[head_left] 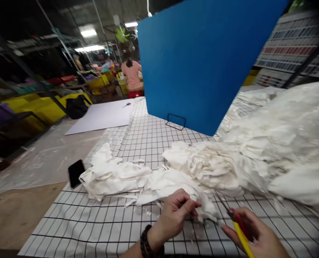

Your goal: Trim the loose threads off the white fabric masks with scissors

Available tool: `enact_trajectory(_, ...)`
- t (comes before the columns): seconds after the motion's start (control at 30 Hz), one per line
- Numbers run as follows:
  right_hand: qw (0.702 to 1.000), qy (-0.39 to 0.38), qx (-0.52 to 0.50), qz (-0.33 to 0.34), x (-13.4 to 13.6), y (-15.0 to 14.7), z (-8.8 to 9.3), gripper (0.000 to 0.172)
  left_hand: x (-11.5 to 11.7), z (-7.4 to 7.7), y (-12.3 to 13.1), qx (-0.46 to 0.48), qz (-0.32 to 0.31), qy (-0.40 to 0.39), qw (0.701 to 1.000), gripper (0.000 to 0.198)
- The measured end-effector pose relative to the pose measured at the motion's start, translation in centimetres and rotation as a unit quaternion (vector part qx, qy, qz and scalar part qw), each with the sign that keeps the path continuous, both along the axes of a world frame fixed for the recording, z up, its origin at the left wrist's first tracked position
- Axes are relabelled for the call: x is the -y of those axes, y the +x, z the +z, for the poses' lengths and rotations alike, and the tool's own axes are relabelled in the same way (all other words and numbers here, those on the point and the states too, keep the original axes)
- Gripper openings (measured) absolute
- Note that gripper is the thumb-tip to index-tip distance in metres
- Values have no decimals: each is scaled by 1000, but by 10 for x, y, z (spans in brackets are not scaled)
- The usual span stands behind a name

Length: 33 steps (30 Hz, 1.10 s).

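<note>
My left hand (pixel 177 213), with a dark beaded bracelet on its wrist, pinches the edge of a white garment (pixel 166 184) on the checked cloth. In my right hand (pixel 258 233) is a pair of scissors with red and yellow handles (pixel 241 233); their blades point up and left toward the fabric and are blurred. Small white scraps (pixel 145 210) lie under and around my left hand. Another crumpled white garment (pixel 113 175) is spread to the left, and a bunched white heap (pixel 210 163) sits just beyond my hands.
A large blue board (pixel 197 64) stands tilted behind a wire holder (pixel 176 122). Piled white garments in clear plastic (pixel 288 132) fill the right side. A black phone (pixel 76 173) rests at the left edge. Farther back are a white sheet (pixel 102 116) and a person in pink (pixel 132 75).
</note>
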State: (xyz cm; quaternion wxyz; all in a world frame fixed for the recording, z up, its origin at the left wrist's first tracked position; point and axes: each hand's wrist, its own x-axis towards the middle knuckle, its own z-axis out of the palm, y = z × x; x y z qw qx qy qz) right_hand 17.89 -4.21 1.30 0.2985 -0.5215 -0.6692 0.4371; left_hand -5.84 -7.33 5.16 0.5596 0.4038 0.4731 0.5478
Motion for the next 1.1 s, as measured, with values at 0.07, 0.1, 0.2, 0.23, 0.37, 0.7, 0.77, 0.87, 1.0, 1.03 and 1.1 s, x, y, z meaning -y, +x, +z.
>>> enact_trajectory(0.07, 998, 0, 64, 20, 2, -14, 28, 30, 1, 3, -2, -71, -9, 30, 997, 33)
enact_trajectory(0.1, 994, 2, 101, 34, 1, -19, 39, 32, 1, 4, -3, -98, -14, 43, 994, 31)
enact_trajectory(0.2, 981, 19, 175, 81, -3, -28, 63, 35, 1, 4, -4, -151, -35, 73, 985, 27)
enact_trajectory(0.23, 977, 25, 189, 90, -4, -29, 67, 34, 1, 4, -5, -162, -43, 80, 983, 26)
enact_trajectory(0.37, 968, 43, 220, 110, -7, -30, 74, 33, 2, 5, -6, -202, -69, 101, 972, 28)
enact_trajectory(0.7, 960, 71, 238, 125, -9, -35, 84, 36, 3, 5, -7, -224, -108, 102, 963, 25)
enact_trajectory(0.77, 961, 66, 236, 129, -9, -34, 84, 38, 4, 6, -7, -222, -112, 99, 964, 25)
enact_trajectory(0.87, 961, 53, 236, 138, -8, -34, 84, 39, 4, 8, -7, -222, -120, 100, 962, 26)
enact_trajectory(1.0, 961, 41, 234, 141, -8, -35, 86, 39, 5, 9, -8, -229, -125, 104, 960, 24)
enact_trajectory(1.03, 961, 40, 233, 140, -8, -35, 86, 39, 5, 9, -9, -229, -126, 103, 960, 24)
enact_trajectory(1.1, 962, 33, 231, 142, -8, -35, 87, 39, 6, 10, -9, -225, -129, 98, 961, 25)
